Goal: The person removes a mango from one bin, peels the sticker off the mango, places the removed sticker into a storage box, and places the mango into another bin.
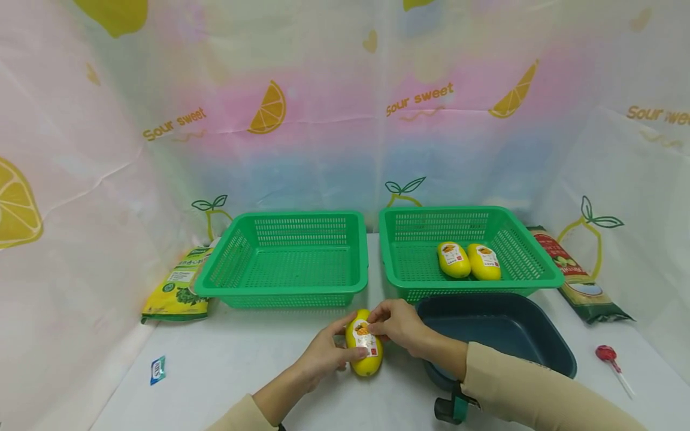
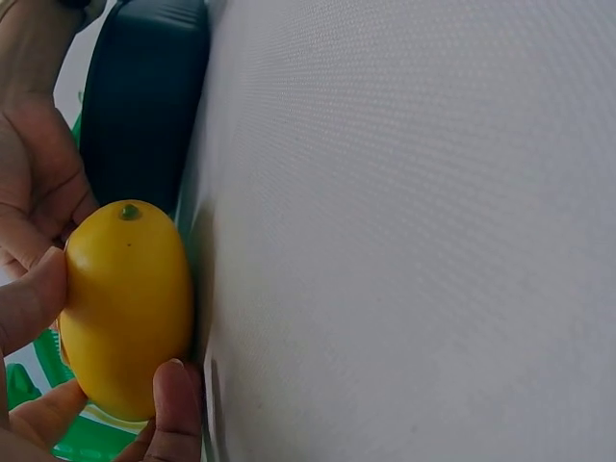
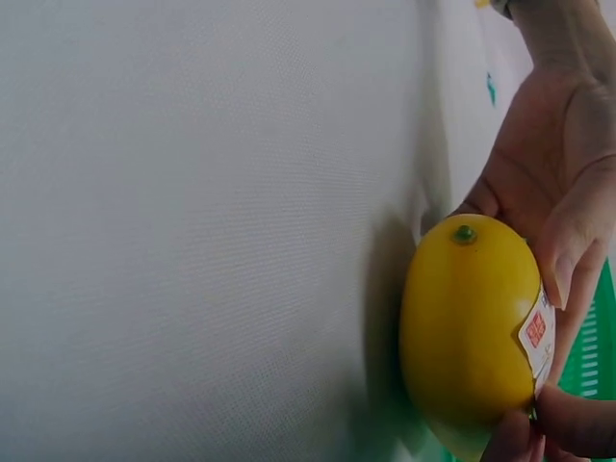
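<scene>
On the white table in the head view, my left hand (image 1: 323, 354) grips a yellow oval fruit (image 1: 366, 366), its thumb lying over the front. A white label (image 3: 536, 335) with orange fruit printed on it sticks to that fruit. My right hand (image 1: 397, 326) comes in from the right, thumb and forefinger pinched at the label's upper edge. From the left wrist view, the fruit (image 2: 125, 308) shows its bare side and small green stem nub, with left fingertips around its lower end. Two similar labelled fruits (image 1: 454, 261) lie in the right green basket (image 1: 471, 286).
Left of that basket stands another green basket (image 1: 280, 291). A dark blue basin (image 1: 496, 326) sits under my right forearm. Yellow packet (image 1: 180, 293) and red-and-green packet (image 1: 582, 281) lie at the sides. A small wrapped sweet (image 1: 158, 370) is far left, a red lollipop (image 1: 606, 353) far right.
</scene>
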Available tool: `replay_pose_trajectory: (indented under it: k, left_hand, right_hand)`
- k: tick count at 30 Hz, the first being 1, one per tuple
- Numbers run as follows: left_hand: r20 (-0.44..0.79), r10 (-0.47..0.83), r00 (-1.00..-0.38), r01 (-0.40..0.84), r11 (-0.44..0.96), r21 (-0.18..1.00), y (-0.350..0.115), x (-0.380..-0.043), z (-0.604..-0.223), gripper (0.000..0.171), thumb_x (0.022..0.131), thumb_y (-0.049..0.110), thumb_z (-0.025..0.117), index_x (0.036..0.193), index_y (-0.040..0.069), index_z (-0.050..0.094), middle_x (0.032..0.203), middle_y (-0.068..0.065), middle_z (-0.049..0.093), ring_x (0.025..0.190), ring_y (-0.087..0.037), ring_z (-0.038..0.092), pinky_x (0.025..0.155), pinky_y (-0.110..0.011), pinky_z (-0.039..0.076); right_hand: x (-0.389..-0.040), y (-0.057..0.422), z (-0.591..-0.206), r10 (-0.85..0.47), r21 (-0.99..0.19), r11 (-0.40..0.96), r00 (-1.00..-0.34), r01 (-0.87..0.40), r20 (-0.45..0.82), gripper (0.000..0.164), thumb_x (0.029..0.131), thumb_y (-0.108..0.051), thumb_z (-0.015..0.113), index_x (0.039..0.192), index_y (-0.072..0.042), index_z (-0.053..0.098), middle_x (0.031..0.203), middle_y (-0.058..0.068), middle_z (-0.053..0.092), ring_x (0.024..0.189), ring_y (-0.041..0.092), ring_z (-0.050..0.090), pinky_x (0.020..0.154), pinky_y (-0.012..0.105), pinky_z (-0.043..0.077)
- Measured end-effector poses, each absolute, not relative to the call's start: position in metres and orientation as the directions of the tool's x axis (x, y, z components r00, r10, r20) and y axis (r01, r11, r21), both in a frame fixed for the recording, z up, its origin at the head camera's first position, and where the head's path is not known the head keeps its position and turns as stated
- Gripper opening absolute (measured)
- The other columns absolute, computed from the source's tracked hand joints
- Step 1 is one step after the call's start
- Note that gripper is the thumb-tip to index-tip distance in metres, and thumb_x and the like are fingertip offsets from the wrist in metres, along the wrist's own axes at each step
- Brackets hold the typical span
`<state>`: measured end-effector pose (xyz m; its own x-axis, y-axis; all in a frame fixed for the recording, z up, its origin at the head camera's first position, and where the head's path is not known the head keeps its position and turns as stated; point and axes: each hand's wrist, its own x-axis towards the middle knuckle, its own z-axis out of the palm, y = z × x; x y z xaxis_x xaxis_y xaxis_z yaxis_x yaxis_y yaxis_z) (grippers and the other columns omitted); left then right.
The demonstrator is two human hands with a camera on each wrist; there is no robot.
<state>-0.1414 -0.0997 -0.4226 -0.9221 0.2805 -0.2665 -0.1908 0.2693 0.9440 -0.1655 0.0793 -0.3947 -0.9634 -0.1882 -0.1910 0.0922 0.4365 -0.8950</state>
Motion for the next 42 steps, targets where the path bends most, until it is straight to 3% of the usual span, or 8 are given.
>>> replay_pose_trajectory:
  k: [8,23,27,34,42]
  left_hand:
    - [-0.269,0.275,-0.923,-0.191,0.279,0.941,-0.098,-0.141,-0.422,0.081,0.081,0.014,0.080,0.151,0.014,0.040,0.135,-0.021,0.047,0.086,-0.019,0.051,0.062,-0.025,0.045]
    - [-0.268,0.302,-0.915,-0.183,0.280,0.942,-0.097,-0.143,-0.421,0.080,0.083,0.015,0.078,0.152,0.014,0.039,0.141,-0.020,0.047,0.089,-0.020,0.052,0.063,-0.027,0.045]
    - [-0.265,0.315,-0.911,-0.179,0.278,0.944,-0.097,-0.142,-0.422,0.080,0.084,0.016,0.077,0.153,0.012,0.036,0.134,-0.018,0.052,0.090,-0.020,0.051,0.063,-0.027,0.044]
    - [-0.238,0.365,-0.900,-0.135,0.286,0.949,-0.099,-0.143,-0.423,0.082,0.087,0.019,0.075,0.155,0.009,0.031,0.142,-0.019,0.048,0.090,-0.020,0.052,0.067,-0.029,0.044]
    - [-0.192,0.412,-0.891,-0.068,0.297,0.953,-0.101,-0.142,-0.422,0.095,0.079,0.011,0.081,0.156,0.005,0.025,0.138,-0.018,0.050,0.087,-0.018,0.058,0.073,-0.025,0.049]
  right_hand:
    - [-0.166,0.079,-0.395,-0.181,-0.909,0.397,-0.961,0.125,-0.211,0.020,0.083,0.003,0.072,0.100,0.000,0.062,0.082,0.011,0.062,0.069,0.017,0.062,0.068,0.035,0.059]
    - [-0.166,0.091,-0.388,-0.287,-0.957,0.226,-0.927,0.180,-0.242,0.018,0.087,0.002,0.069,0.097,0.001,0.054,0.082,0.004,0.054,0.078,0.017,0.056,0.075,0.029,0.056]
    - [-0.166,0.096,-0.387,-0.305,-0.960,0.240,-0.927,0.148,-0.219,0.016,0.088,-0.001,0.068,0.097,0.001,0.055,0.082,0.004,0.054,0.078,0.017,0.055,0.077,0.032,0.055]
    - [-0.161,0.095,-0.390,-0.323,-0.943,0.334,-0.939,0.006,-0.120,0.013,0.091,-0.004,0.066,0.102,0.002,0.062,0.090,0.009,0.063,0.081,0.015,0.056,0.076,0.036,0.056]
    - [-0.159,0.092,-0.389,-0.281,-0.937,0.348,-0.952,0.015,-0.120,0.008,0.089,-0.001,0.067,0.097,0.001,0.065,0.085,0.008,0.064,0.078,0.015,0.059,0.075,0.037,0.057]
